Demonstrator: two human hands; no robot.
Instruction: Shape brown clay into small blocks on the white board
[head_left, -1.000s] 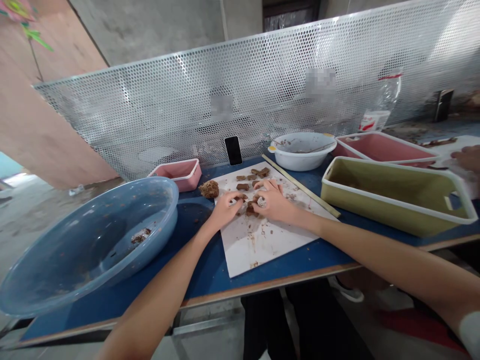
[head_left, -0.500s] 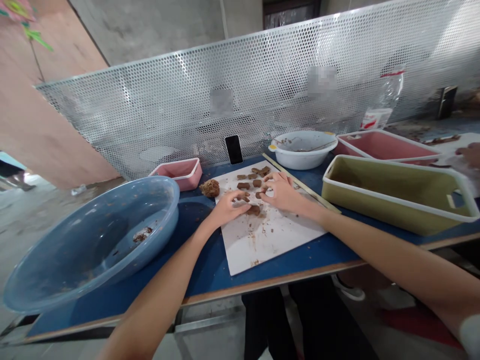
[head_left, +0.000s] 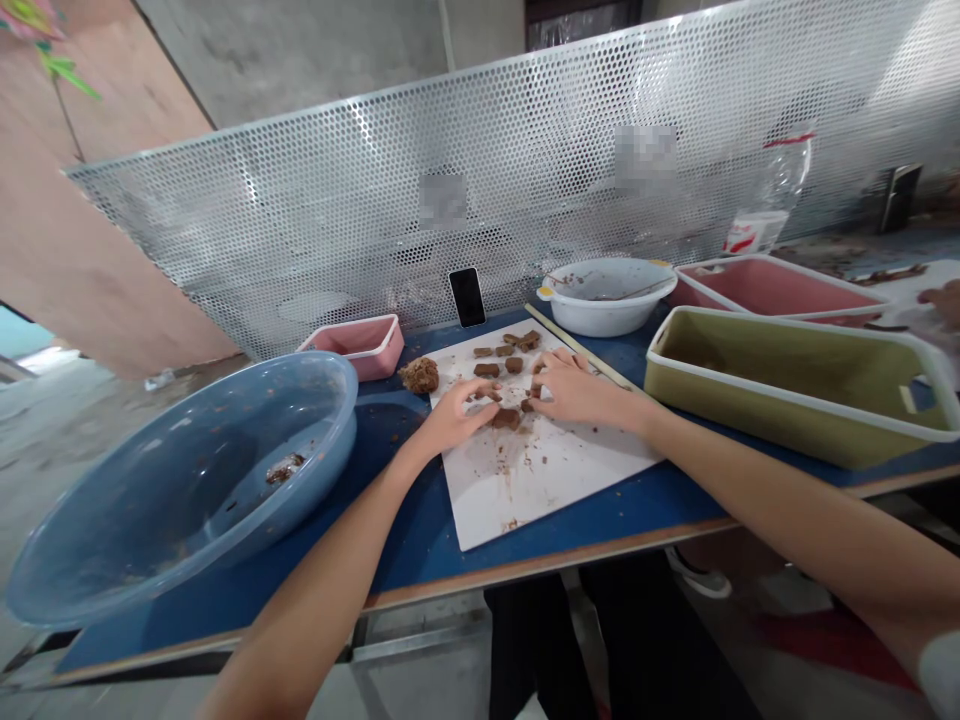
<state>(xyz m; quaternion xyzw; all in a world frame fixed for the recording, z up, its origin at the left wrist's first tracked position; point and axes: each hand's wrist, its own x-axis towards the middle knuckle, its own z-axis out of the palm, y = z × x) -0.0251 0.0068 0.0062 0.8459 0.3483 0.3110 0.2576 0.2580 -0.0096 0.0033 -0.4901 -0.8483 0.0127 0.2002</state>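
On a white board (head_left: 555,475) lie several flattened brown pieces. My left hand (head_left: 459,412) rests at the board's left part, fingers apart and curved, its thumb beside a larger brown piece (head_left: 506,418). To the right, my right hand (head_left: 566,388) is bent over the board, and its thumb and fingertips are at a small brown lump (head_left: 527,405). Beyond the hands sit more brown pieces, among them a squarish one (head_left: 514,365) and an oblong one (head_left: 487,370). A rough brown clump (head_left: 419,375) stands at the board's left edge. Crumbs are scattered over the board.
A big blue basin (head_left: 300,510) is at the left, a small pink box (head_left: 386,350) behind it. A phone (head_left: 468,298) leans on the mesh screen. A stick (head_left: 592,355), white basin (head_left: 607,318), green bin (head_left: 750,400) and pink bin (head_left: 802,285) are at the right.
My right hand has shifted slightly right and nearer to me, away from the upper pieces. The small lump by its fingers has moved the same way. My left hand has barely moved.
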